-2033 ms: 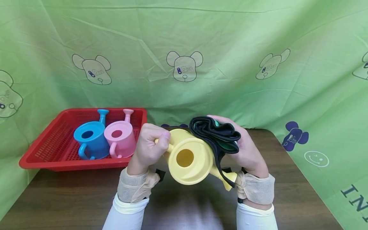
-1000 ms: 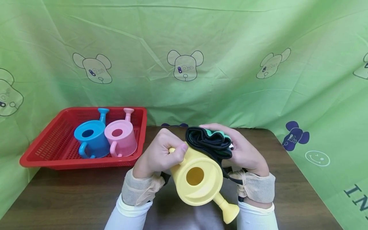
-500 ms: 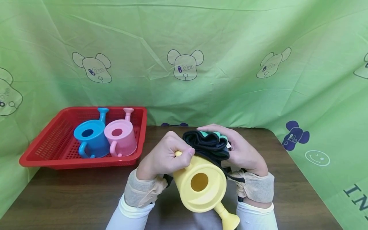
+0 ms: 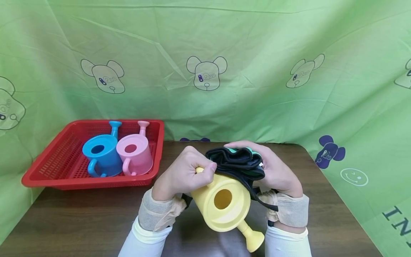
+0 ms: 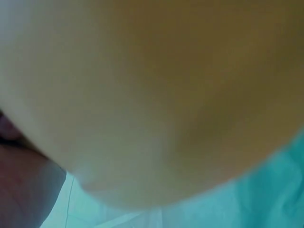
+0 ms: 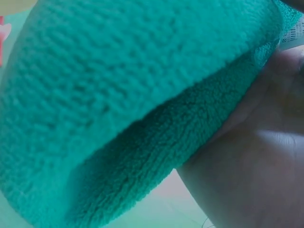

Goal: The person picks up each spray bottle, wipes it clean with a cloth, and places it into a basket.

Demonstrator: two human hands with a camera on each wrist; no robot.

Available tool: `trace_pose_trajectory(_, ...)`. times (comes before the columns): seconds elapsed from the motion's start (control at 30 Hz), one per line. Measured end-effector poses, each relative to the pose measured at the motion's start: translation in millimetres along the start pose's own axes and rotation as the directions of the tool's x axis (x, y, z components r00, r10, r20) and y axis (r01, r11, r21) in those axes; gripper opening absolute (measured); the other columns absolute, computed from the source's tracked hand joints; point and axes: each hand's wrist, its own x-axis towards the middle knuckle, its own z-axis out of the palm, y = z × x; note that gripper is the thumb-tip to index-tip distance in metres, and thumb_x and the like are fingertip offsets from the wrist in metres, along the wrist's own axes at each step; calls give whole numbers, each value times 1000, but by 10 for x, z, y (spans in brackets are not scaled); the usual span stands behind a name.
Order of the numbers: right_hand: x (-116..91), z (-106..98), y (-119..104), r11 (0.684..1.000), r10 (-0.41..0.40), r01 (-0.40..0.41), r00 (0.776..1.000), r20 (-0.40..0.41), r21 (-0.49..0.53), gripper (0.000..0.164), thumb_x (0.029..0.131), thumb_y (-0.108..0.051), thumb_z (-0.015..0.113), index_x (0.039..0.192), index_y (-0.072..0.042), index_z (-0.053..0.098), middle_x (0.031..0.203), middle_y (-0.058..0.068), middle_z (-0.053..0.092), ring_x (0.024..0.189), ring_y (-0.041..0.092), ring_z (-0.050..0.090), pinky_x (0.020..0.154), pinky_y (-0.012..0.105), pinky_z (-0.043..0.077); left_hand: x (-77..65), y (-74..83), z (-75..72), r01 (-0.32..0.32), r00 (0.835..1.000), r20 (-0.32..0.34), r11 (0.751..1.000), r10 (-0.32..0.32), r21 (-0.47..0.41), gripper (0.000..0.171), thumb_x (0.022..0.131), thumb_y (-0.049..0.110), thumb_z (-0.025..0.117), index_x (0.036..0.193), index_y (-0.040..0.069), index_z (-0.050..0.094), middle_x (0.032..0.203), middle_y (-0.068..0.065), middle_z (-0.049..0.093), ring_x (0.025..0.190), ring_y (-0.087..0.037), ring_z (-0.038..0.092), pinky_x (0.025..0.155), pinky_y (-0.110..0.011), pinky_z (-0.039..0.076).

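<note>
My left hand (image 4: 184, 175) grips the handle of a yellow toy watering can (image 4: 224, 205), held above the table with its round top opening facing me and its spout (image 4: 252, 238) pointing down toward me. My right hand (image 4: 273, 169) holds a folded black and green cloth (image 4: 237, 162) pressed against the can's far side. In the left wrist view the can's yellow body (image 5: 156, 95) fills the frame, blurred. The right wrist view shows only the cloth's green pile (image 6: 109, 109) and part of my palm.
A red perforated basket (image 4: 54, 166) stands at the table's back left, holding a blue watering can (image 4: 99, 155) and a pink one (image 4: 135, 155). A dark wooden table (image 4: 80, 221) lies below. Green printed fabric (image 4: 205, 53) hangs behind and at both sides.
Over two seconds both hands brought the can and cloth nearer and lower. The can turned so its spout swung from the right to point down toward me. The cloth stays against the can.
</note>
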Motion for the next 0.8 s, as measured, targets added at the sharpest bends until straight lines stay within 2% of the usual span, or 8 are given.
trace_pose_trajectory(0.13,-18,-18,-14,999,-17,17,1000,-1,40,79,68,16,66,144,-2,57,133,0,70,114,14,67,105,26,52,-8,-11,-17,8,1000,-1,1000,-8,17,43,88,-2,58,51,12,42,49,2,37,52,4,29,47,-12,22)
trace_pose_trajectory(0.27,-22,-34,5,989,-87,86,996,0,117,80,64,10,66,143,0,57,133,3,70,116,15,67,105,26,52,-19,-18,-38,24,1000,-4,999,-24,25,42,88,-1,58,51,12,43,49,2,38,51,4,31,47,-13,22)
trace_pose_trajectory(0.43,-15,-33,15,972,-152,152,988,-13,177,77,68,7,67,143,0,57,134,6,71,119,17,68,106,27,51,-25,-24,-61,37,999,-27,998,-36,47,42,88,0,59,52,13,44,50,3,38,52,4,30,47,-13,22)
trace_pose_trajectory(0.63,-12,6,-7,952,-224,238,970,-91,193,69,77,17,63,143,1,57,136,6,71,122,15,69,106,27,54,-57,-7,-120,101,991,-95,990,-91,99,42,89,3,58,51,15,44,50,3,38,51,3,32,45,-14,25)
trace_pose_trajectory(0.7,-10,27,-22,934,-236,260,964,-124,244,60,87,15,64,144,1,57,137,7,70,122,15,70,105,28,55,-74,2,-150,125,986,-127,986,-110,111,42,89,4,58,51,15,46,50,3,39,50,2,34,44,-15,27)
trace_pose_trajectory(0.8,2,54,-63,887,-224,266,963,-152,378,53,94,11,63,146,0,56,139,10,69,123,18,71,104,31,57,-102,8,-210,152,974,-186,979,-126,133,39,89,4,58,51,15,51,49,2,43,50,0,37,44,-17,30)
